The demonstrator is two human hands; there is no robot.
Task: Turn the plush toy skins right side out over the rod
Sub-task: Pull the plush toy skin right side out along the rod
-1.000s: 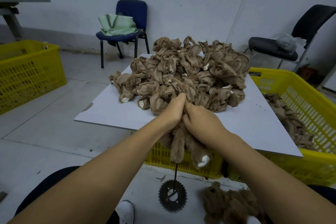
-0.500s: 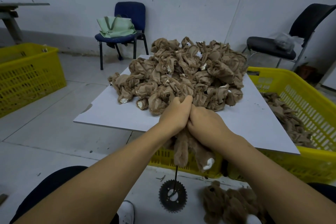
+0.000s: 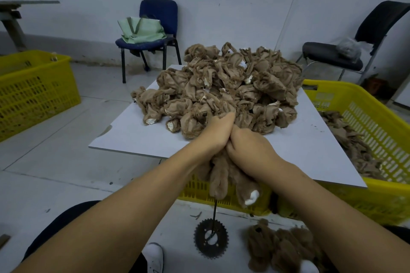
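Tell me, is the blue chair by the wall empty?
No, a pale green bag sits on the seat of the blue chair by the wall.

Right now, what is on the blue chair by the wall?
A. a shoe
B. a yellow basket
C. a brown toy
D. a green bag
D: a green bag sits on the seat of the blue chair, leaning against its back.
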